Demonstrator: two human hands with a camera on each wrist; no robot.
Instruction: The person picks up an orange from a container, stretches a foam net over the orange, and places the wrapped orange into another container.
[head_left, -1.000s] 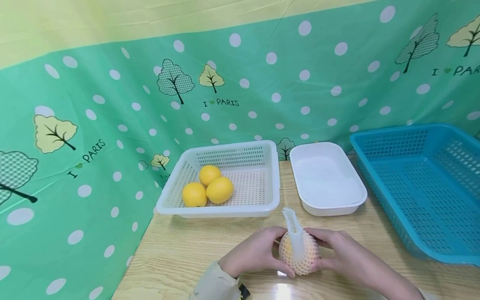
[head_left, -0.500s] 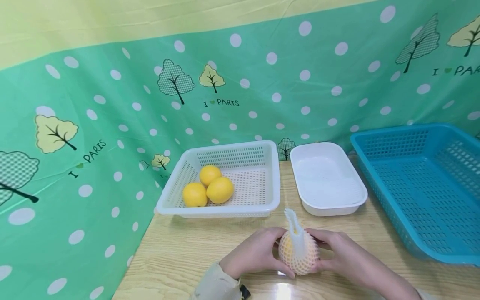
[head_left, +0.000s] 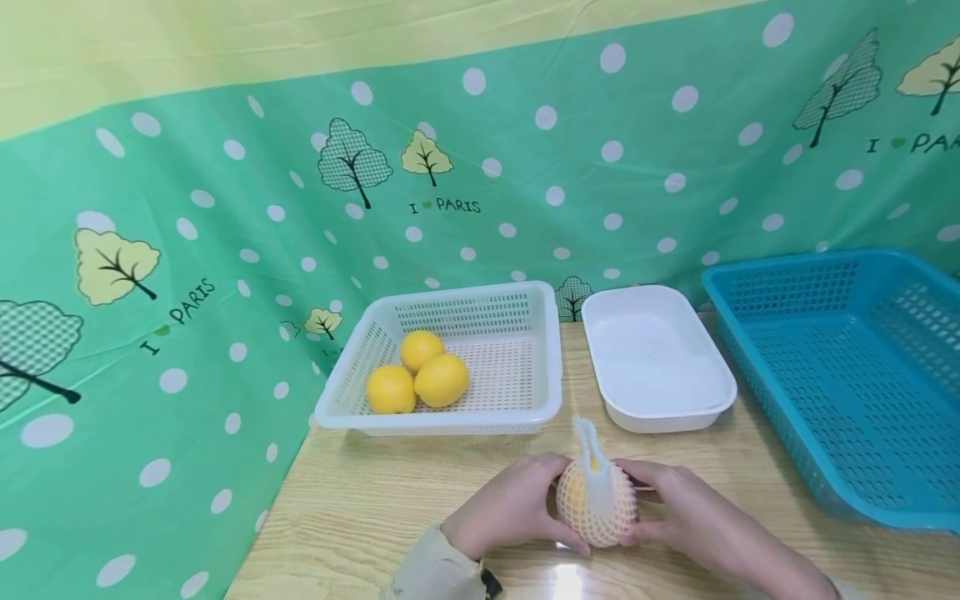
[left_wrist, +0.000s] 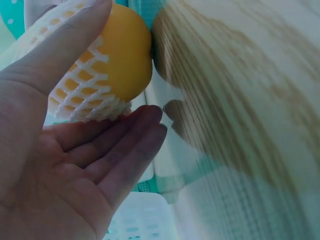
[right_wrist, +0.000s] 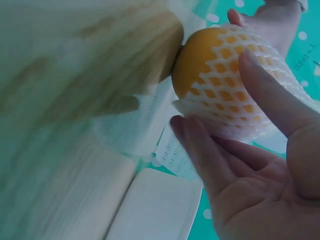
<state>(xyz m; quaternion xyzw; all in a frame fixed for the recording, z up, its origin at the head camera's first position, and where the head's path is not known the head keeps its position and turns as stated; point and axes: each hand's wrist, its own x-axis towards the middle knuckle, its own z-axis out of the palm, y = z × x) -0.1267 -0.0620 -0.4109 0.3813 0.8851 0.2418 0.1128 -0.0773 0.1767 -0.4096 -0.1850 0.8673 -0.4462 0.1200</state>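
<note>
A yellow-orange fruit in a white foam net (head_left: 597,505) stands on the table between both hands, the net's loose end pointing up. My left hand (head_left: 517,508) grips its left side, and my right hand (head_left: 693,512) grips the right side. In the left wrist view the fruit's bare lower part (left_wrist: 127,52) shows below the net, with the left thumb lying over the mesh. The right wrist view has the right thumb on the net (right_wrist: 232,95) and the fingers curved along its other side. The fruit's underside touches the wooden table.
A white basket (head_left: 551,392) at the back left holds three yellow fruits (head_left: 442,380). Right of it stands a white tray (head_left: 660,354), then a large blue basket (head_left: 780,417). A green and yellow patterned cloth (head_left: 465,150) hangs behind and at the left.
The net's upright end has narrowed and tilted slightly, and a bit of yellow fruit shows at its opening. Both hands keep nearly the same hold and place.
</note>
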